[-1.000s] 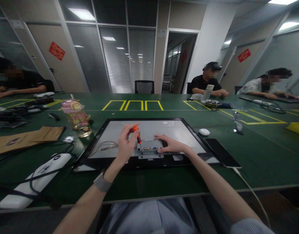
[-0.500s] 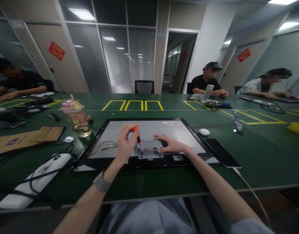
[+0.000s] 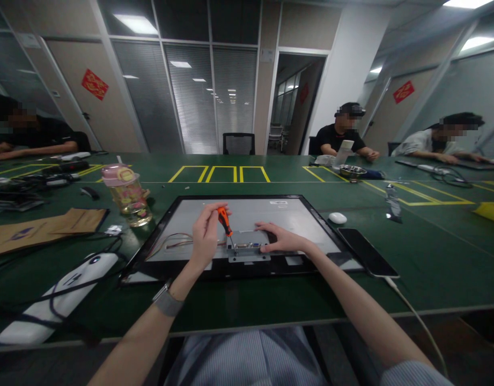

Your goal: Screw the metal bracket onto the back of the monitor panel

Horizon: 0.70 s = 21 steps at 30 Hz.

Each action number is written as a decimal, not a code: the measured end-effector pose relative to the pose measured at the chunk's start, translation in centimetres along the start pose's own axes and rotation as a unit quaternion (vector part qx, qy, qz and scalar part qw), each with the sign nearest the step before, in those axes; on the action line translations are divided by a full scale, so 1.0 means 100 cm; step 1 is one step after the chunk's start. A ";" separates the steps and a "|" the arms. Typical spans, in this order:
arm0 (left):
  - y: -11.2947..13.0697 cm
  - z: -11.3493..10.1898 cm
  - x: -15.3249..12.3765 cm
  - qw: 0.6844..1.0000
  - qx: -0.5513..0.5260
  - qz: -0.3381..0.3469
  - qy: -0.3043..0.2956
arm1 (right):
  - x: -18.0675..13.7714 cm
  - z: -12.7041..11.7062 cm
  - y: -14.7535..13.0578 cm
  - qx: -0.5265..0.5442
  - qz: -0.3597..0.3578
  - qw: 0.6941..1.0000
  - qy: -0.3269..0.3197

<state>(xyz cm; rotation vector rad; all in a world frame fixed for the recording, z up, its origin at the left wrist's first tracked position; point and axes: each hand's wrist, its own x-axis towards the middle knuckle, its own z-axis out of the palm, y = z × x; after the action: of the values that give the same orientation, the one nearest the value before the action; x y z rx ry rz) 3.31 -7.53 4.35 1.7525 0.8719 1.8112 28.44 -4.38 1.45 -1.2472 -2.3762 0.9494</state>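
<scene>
I judge the work partway: the flat metal bracket (image 3: 249,258) sits at six o'clock on the smooth grey, black-rimmed panel (image 3: 250,212), its screw-turning apparently unfinished. My left hand (image 3: 204,236) curls half-open against the slim orange-and-black screwdriver (image 3: 223,219), grip unclear; my right hand (image 3: 286,238) spreads wide over the bracket's three-o'clock end.

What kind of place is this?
It's probably an office meeting room: people sit at a long green table, a black chair stands at the far side, and the glass partitions have blinds.
</scene>
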 end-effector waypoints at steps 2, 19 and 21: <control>-0.001 0.000 0.000 1.000 -0.010 0.002 -0.008 | 0.000 0.000 0.000 -0.001 0.002 1.000 -0.002; -0.003 0.002 0.003 1.000 -0.028 -0.005 -0.005 | 0.002 0.001 0.004 0.004 -0.012 1.000 -0.002; 0.000 0.001 0.004 1.000 -0.013 0.000 0.004 | 0.002 0.001 0.005 0.007 -0.016 1.000 -0.001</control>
<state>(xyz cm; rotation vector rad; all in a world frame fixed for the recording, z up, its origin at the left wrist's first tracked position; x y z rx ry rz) 3.37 -7.29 4.62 1.7293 0.8478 1.8223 28.59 -4.05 0.97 -1.2005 -2.3801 0.9552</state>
